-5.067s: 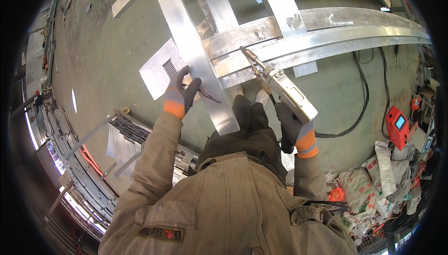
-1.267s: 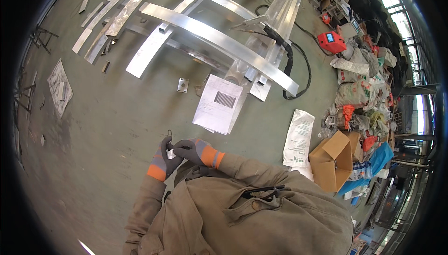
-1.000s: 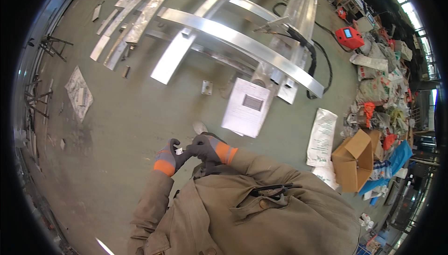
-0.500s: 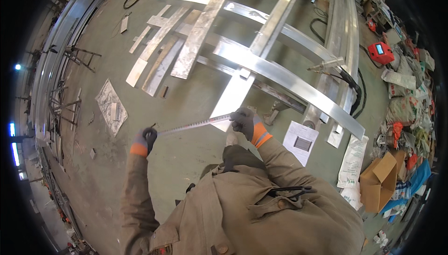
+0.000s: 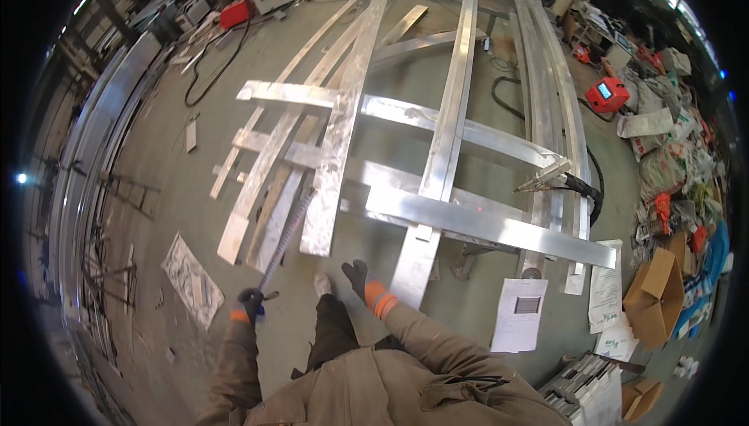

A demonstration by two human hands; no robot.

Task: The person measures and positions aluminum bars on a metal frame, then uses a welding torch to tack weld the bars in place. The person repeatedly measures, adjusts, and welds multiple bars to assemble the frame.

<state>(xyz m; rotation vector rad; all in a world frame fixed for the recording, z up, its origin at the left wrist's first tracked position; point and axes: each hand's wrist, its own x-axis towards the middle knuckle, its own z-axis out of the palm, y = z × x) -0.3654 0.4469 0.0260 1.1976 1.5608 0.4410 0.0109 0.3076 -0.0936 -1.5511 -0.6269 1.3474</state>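
In my left hand (image 5: 251, 301) is a tape measure, with its blade (image 5: 285, 245) drawn out away from me. The blade runs over the left-hand metal bars, and its far tip lies near the edge of a wide, scuffed aluminium bar (image 5: 334, 165). My right hand (image 5: 356, 278) holds nothing; its gloved fingers are apart, left of a flat silver bar end (image 5: 415, 266). Both hands wear dark gloves with orange cuffs. A long shiny crossbar (image 5: 491, 221) lies over the other bars ahead of my right hand.
A paper sheet with a drawing (image 5: 517, 315) lies at the right by the bar ends. Cardboard boxes (image 5: 654, 297), bags and a red machine (image 5: 607, 94) line the right side. A stained sheet (image 5: 193, 282) is on the floor at left, beyond it metal stands (image 5: 129, 196).
My right hand has let go of the tape's end. The blade, stretched between my hands before, now points forward over the bars from my left hand. The view has tilted up.
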